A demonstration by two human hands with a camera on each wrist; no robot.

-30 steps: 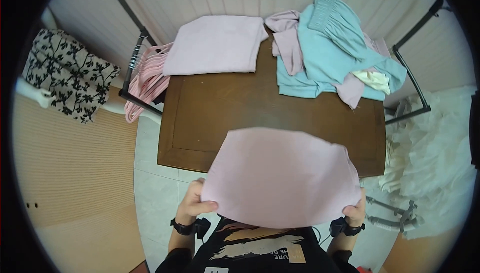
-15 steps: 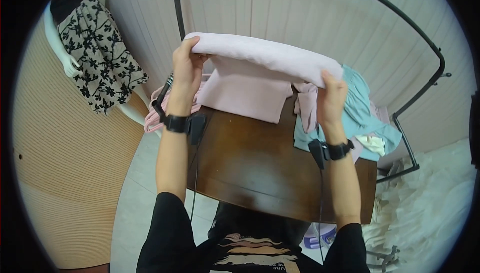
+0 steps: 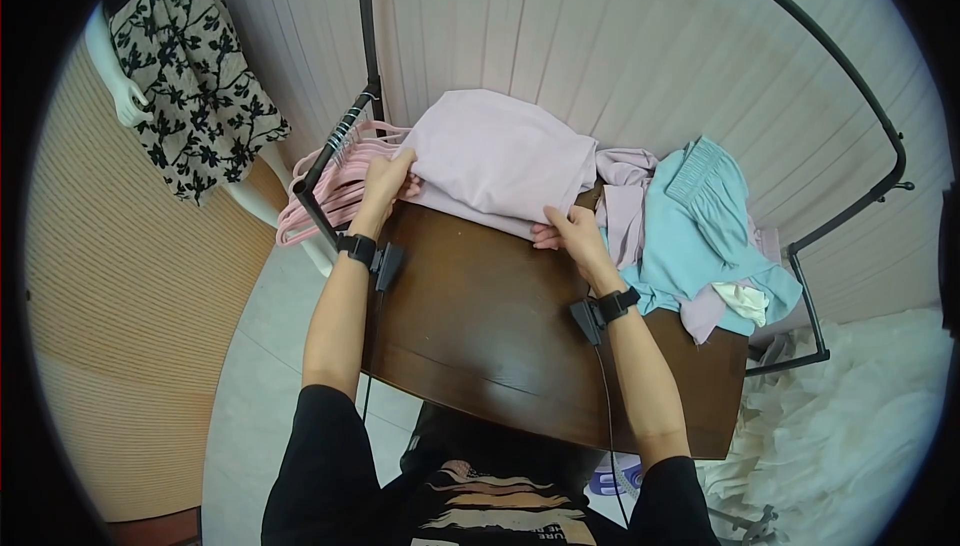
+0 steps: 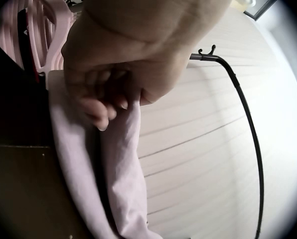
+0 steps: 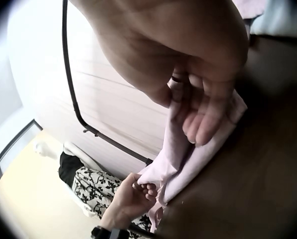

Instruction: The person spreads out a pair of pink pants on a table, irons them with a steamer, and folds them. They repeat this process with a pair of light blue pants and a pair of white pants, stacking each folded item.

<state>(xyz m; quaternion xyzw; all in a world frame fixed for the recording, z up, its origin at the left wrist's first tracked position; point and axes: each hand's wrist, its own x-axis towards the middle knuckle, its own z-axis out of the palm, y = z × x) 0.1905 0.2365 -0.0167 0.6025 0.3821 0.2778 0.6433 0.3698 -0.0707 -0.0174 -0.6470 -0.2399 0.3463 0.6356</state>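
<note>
A folded pale pink garment (image 3: 500, 151) lies over another folded pink garment (image 4: 71, 154) at the table's back left. At its left front corner, my left hand (image 3: 388, 184) pinches the upper layer between thumb and fingers. My right hand (image 3: 575, 231) pinches its right front corner, fingers below the edge and thumb on top. The left wrist view shows a dark gap between the raised upper edge and the lower fold. Both hands also appear in the right wrist view, each at an end of the cloth.
Brown wooden table (image 3: 470, 326) underneath. To the right lie turquoise shorts (image 3: 690, 231) with pink and cream pieces. Pink hangers (image 3: 335, 191) hang on the black rack (image 3: 368, 36) at left. A mannequin in a floral skirt (image 3: 200, 86) stands further left; white ruffled fabric (image 3: 840, 396) is at right.
From near my body, the pink garment has been carried forward over the table, then lowered onto the folded one at the back left. Both hands kept hold of its edge.
</note>
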